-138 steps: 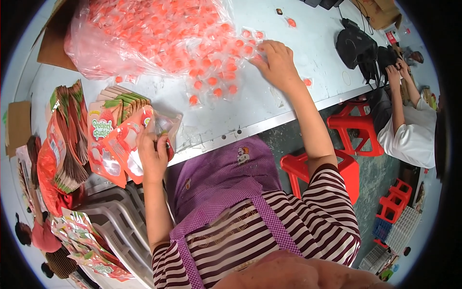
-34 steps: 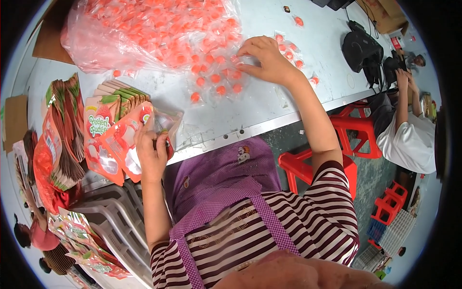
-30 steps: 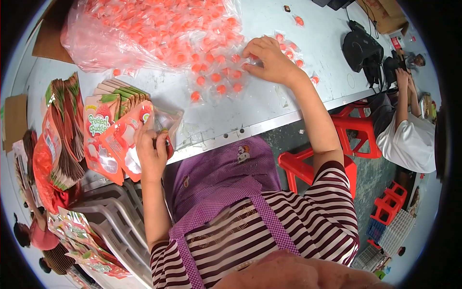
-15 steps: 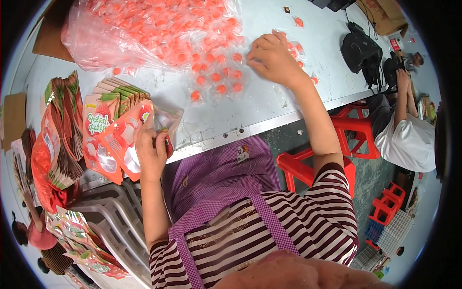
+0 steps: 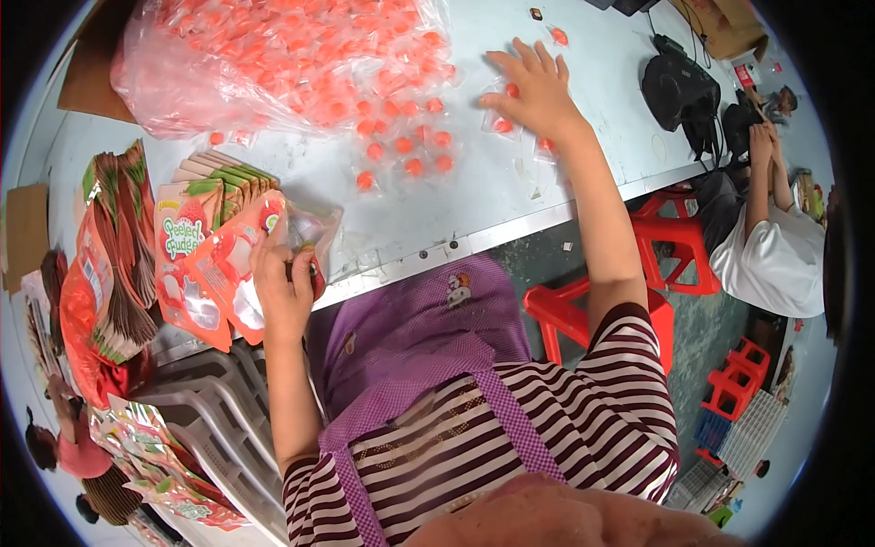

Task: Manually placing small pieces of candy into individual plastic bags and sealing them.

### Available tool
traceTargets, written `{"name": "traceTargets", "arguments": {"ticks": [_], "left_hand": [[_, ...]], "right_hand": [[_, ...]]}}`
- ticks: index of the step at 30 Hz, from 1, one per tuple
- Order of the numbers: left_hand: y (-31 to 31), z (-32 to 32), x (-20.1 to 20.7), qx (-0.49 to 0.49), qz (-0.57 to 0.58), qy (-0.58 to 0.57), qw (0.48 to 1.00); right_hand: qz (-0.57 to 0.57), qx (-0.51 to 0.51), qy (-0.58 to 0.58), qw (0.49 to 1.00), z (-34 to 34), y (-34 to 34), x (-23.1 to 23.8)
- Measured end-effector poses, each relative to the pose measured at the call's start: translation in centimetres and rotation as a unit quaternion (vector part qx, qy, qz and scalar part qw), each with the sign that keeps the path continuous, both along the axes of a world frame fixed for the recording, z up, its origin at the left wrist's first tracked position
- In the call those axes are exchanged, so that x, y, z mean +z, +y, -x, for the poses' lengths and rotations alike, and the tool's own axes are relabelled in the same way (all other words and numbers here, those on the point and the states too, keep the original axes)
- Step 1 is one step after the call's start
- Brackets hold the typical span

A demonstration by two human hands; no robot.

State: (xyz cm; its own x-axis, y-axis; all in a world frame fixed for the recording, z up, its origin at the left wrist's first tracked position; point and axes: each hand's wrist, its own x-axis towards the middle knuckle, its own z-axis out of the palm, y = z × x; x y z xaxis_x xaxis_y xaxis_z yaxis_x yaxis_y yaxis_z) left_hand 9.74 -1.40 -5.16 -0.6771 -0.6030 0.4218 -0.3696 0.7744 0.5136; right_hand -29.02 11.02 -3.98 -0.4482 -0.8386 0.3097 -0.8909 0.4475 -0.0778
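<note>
My left hand (image 5: pixel 283 284) is closed on the edge of a pink and red printed pouch (image 5: pixel 230 253) near the table's front edge. The pouch's clear, silvery mouth gapes to the right of my fingers. Farther right, my right hand (image 5: pixel 536 93) is stretched over the table with its fingers spread. A few candies (image 5: pixel 502 125) in clear wrappers lie under and beside that hand, partly covered by it. Between my hands lies a loose group of wrapped red candies (image 5: pixel 404 145). Behind them a big clear plastic bag (image 5: pixel 173 87) spills a heap of the same candies.
More flat pouches (image 5: pixel 187 219) lie fanned on the table beside my left hand. A bundle of pouches (image 5: pixel 123 246) stands at the far left, above grey plastic baskets (image 5: pixel 214 410). A black bag (image 5: pixel 679 91) rests at the right. Red stools (image 5: pixel 597 319) stand below; another person (image 5: pixel 770 255) sits beyond.
My right hand has moved slightly up and to the right, and its fingers have spread over the candies there. My left hand stays on the pouch.
</note>
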Motion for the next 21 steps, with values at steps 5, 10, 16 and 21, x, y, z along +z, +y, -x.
{"name": "traceTargets", "arguments": {"ticks": [5, 10, 16, 21], "left_hand": [[-0.3, -0.1, -0.7, 0.012, 0.003, 0.003, 1.000], [0.1, -0.4, -0.5, 0.024, -0.023, -0.008, 0.999], [0.1, 0.0, 0.2, 0.004, -0.004, 0.006, 1.000], [0.1, 0.1, 0.8, 0.000, -0.051, 0.002, 0.999]], "right_hand": [[-0.109, 0.018, -0.105, 0.988, -0.9, 0.0, 2.0], [-0.101, 0.055, -0.059, 0.992, -2.1, 2.5, 0.7], [-0.021, 0.075, -0.015, 0.997, -2.7, 2.1, 0.2], [0.087, 0.102, -0.006, 0.991, -2.3, 1.9, -0.5]]}}
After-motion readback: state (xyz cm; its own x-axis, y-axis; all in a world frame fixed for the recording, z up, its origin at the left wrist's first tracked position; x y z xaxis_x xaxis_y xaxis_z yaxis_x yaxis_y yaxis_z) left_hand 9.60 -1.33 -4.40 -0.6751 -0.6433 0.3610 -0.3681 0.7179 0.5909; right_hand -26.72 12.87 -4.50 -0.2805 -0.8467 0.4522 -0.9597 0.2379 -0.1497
